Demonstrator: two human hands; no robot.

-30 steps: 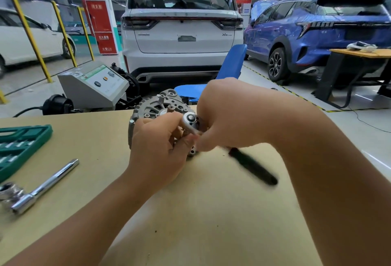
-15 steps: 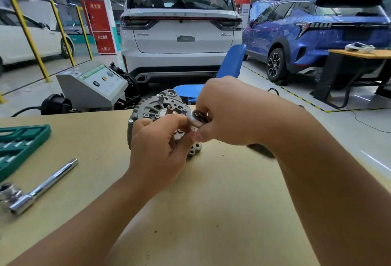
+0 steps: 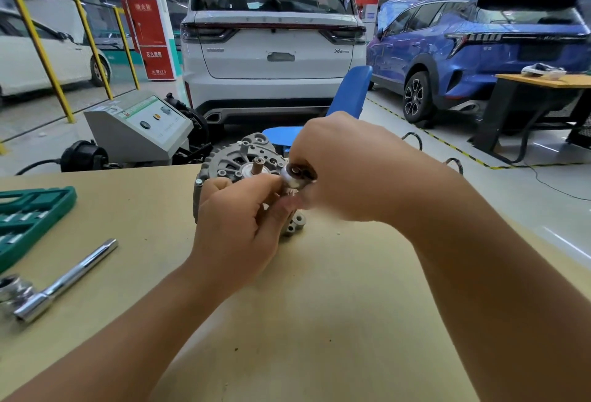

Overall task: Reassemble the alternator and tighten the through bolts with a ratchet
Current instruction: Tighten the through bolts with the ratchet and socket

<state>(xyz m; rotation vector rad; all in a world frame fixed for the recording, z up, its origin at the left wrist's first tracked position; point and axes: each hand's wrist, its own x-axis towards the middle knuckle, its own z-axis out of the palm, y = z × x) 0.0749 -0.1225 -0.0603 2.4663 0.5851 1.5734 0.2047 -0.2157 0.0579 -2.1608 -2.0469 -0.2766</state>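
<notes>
Since a second ago, the ratchet's (image 3: pixel 295 176) black handle has been swung out of sight behind the right hand (image 3: pixel 339 171), whose grip is clenched round the ratchet head. The alternator (image 3: pixel 236 164) stands on the desk (image 3: pixel 319 305), steadied by the left hand (image 3: pixel 240 225), its grip curled against the housing. A second ratchet (image 3: pixel 54 286) lies well to the left.
</notes>
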